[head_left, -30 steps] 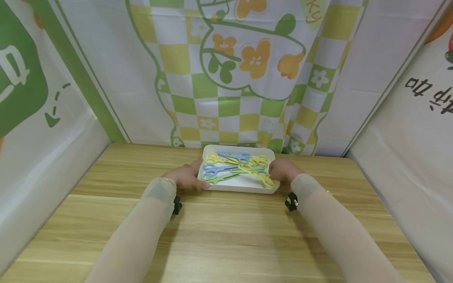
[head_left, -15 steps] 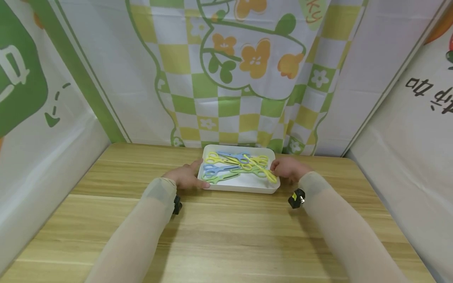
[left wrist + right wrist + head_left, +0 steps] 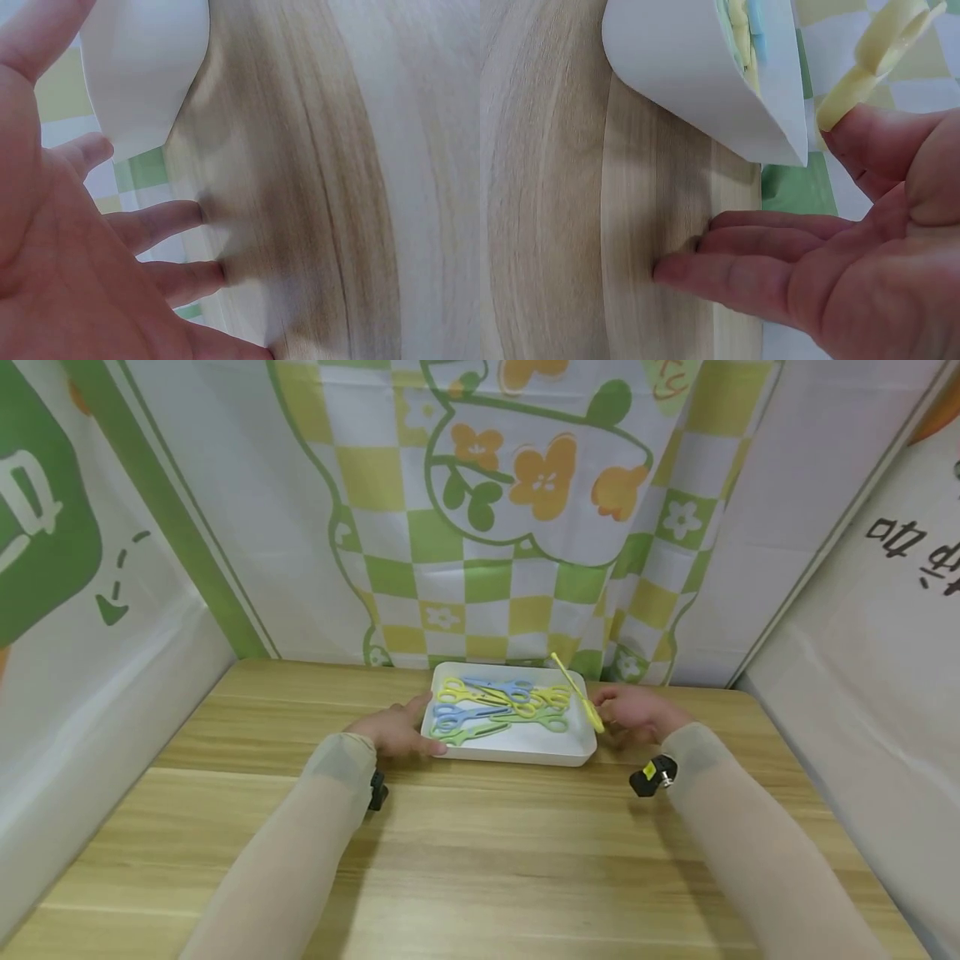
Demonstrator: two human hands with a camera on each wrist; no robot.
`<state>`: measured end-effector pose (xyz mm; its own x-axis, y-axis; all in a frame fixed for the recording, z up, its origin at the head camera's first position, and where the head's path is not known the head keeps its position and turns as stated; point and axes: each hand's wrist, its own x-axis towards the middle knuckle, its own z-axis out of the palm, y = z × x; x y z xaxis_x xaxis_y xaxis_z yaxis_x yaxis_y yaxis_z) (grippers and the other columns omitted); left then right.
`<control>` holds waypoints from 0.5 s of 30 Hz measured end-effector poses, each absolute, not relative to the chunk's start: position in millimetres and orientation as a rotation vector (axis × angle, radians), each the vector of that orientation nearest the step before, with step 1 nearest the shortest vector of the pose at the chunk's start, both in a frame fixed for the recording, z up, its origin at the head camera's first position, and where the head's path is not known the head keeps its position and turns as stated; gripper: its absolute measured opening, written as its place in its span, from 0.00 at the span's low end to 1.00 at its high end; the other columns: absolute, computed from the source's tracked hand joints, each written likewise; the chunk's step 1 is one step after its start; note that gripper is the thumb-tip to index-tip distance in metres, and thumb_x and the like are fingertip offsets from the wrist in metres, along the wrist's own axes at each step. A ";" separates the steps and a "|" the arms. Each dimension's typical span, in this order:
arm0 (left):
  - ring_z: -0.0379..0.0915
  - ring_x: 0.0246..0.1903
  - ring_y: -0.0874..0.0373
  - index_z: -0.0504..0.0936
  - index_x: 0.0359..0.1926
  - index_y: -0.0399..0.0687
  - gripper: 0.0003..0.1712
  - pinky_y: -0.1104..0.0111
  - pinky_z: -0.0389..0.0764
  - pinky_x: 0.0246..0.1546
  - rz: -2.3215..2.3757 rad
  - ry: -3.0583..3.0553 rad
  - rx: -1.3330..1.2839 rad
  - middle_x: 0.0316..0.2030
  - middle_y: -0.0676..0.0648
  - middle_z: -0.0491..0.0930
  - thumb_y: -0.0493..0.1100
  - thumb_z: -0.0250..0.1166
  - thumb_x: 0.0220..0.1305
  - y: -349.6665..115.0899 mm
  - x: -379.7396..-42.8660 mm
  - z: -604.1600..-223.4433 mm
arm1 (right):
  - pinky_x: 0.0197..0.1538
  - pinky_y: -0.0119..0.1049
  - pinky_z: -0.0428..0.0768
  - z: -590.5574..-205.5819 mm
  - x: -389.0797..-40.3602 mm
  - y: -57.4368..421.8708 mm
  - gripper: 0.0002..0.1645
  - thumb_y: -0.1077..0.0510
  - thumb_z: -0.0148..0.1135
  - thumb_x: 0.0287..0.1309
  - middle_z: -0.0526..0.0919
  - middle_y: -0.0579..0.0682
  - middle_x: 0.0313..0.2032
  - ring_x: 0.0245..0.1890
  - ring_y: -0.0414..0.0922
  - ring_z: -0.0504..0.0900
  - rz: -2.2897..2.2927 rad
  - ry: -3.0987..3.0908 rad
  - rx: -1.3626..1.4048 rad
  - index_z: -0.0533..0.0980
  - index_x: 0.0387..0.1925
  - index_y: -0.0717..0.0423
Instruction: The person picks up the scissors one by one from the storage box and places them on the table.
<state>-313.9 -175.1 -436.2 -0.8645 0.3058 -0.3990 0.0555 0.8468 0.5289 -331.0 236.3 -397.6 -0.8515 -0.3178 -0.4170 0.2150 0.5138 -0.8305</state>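
A shallow white tray [image 3: 517, 758] stands at the back of the table, holding several blue, yellow and green scissors. My left hand [image 3: 396, 728] rests at the tray's left end, thumb at the front corner and index fingertip against the side. In the left wrist view its fingers [image 3: 161, 223] are spread and fairly straight, the lower ones reaching the tabletop. My right hand [image 3: 637, 712], just off the tray's right end, pinches yellow scissors [image 3: 579, 695] by the handle between thumb and index finger. These scissors tilt up over the tray's right side, blades pointing back left.
Behind the tray hangs a checkered cloth [image 3: 480, 585] with flower prints. White printed panels [image 3: 847, 693] stand at both sides. The wooden table [image 3: 495, 860] stretches from the tray toward the person.
My right hand has drawn the yellow scissors up off the pile and to the right, tipping them steeper. The left hand and the tray have stayed in place.
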 end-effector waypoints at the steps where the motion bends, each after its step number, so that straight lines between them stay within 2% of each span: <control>1: 0.38 0.74 0.38 0.33 0.80 0.66 0.73 0.39 0.50 0.66 0.712 2.542 0.266 0.77 0.38 0.45 0.76 0.70 0.46 -175.6 -313.7 -436.3 | 0.35 0.43 0.75 -398.0 -330.5 237.2 0.14 0.70 0.52 0.59 0.71 0.53 0.31 0.29 0.46 0.70 -1.342 2.216 -0.083 0.70 0.48 0.64; 5: 0.39 0.74 0.39 0.34 0.80 0.67 0.72 0.39 0.51 0.66 0.710 2.546 0.279 0.77 0.38 0.46 0.76 0.70 0.46 -171.3 -314.6 -436.0 | 0.37 0.42 0.73 -399.8 -327.9 247.6 0.12 0.70 0.52 0.59 0.72 0.51 0.32 0.31 0.47 0.72 -1.409 2.198 -0.089 0.69 0.45 0.62; 8: 0.40 0.74 0.38 0.34 0.80 0.66 0.72 0.39 0.51 0.66 0.713 2.549 0.292 0.76 0.38 0.46 0.76 0.70 0.46 -169.4 -314.2 -435.9 | 0.41 0.45 0.75 -401.9 -324.8 257.1 0.13 0.72 0.52 0.58 0.73 0.52 0.33 0.35 0.50 0.74 -1.469 2.192 -0.098 0.68 0.46 0.64; 12: 0.39 0.74 0.37 0.34 0.80 0.64 0.73 0.39 0.50 0.66 0.724 2.544 0.300 0.76 0.37 0.47 0.76 0.71 0.45 -170.3 -313.4 -436.5 | 0.45 0.56 0.76 -403.1 -318.2 270.0 0.14 0.73 0.50 0.60 0.74 0.58 0.37 0.42 0.56 0.75 -1.570 2.111 -0.049 0.65 0.48 0.65; 15: 0.39 0.74 0.37 0.34 0.80 0.63 0.73 0.38 0.50 0.66 0.733 2.544 0.297 0.76 0.37 0.47 0.75 0.71 0.46 -172.5 -312.7 -436.3 | 0.48 0.65 0.73 -403.0 -312.6 279.2 0.11 0.71 0.49 0.64 0.74 0.63 0.42 0.49 0.61 0.74 -1.626 2.025 -0.001 0.65 0.46 0.60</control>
